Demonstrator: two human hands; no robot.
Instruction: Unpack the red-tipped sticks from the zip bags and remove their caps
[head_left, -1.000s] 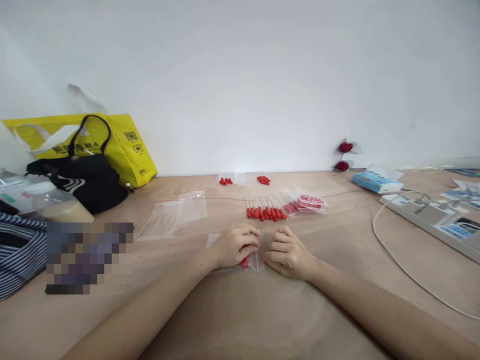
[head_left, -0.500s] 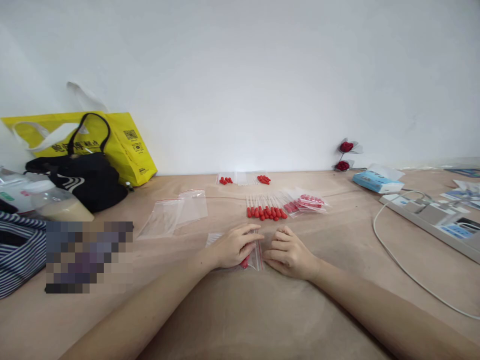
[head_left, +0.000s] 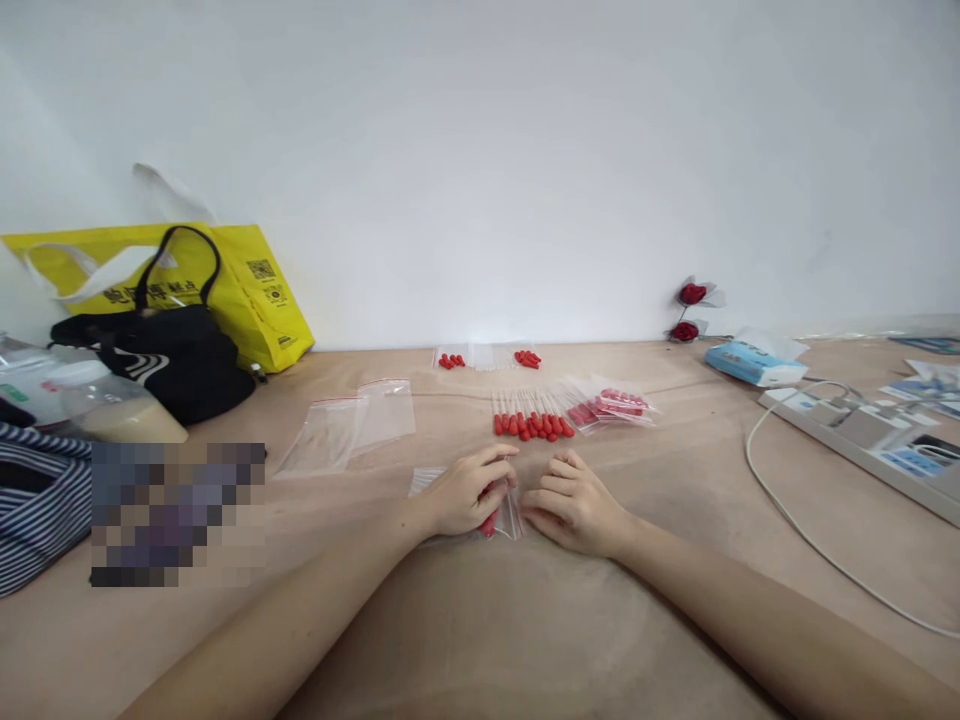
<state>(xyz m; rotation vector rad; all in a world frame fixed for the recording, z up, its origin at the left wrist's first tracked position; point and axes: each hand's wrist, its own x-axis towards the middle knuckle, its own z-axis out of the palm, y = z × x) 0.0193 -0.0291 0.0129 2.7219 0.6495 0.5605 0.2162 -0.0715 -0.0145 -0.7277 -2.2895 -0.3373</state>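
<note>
A small clear zip bag (head_left: 511, 518) lies flat before me with red-tipped sticks partly visible inside. My left hand (head_left: 469, 492) rests over it from the left, fingers bent and pressed down on the plastic, covering most of the contents. At the bag's right edge my right hand (head_left: 574, 505) has its fingers curled together, thumb and forefinger on the plastic rim; the exact pinch is hidden. Just beyond the hands, a row of loose red-tipped sticks (head_left: 532, 425) lies with the red ends toward me. Beside it are filled zip bags (head_left: 619, 405) in a pile.
Flat clear bags (head_left: 322, 437) lie at left. Against the wall are more bagged red-tipped sticks (head_left: 527, 359). A yellow bag (head_left: 277, 300), black bag (head_left: 187, 365) and bottle (head_left: 127, 405) stand left. Right are a tissue pack (head_left: 754, 361), power strip (head_left: 847, 430) and white cable (head_left: 795, 545).
My right hand has shifted slightly left onto the bag's edge, and the red zip line there is now mostly covered. My left fingers have curled in a little.
</note>
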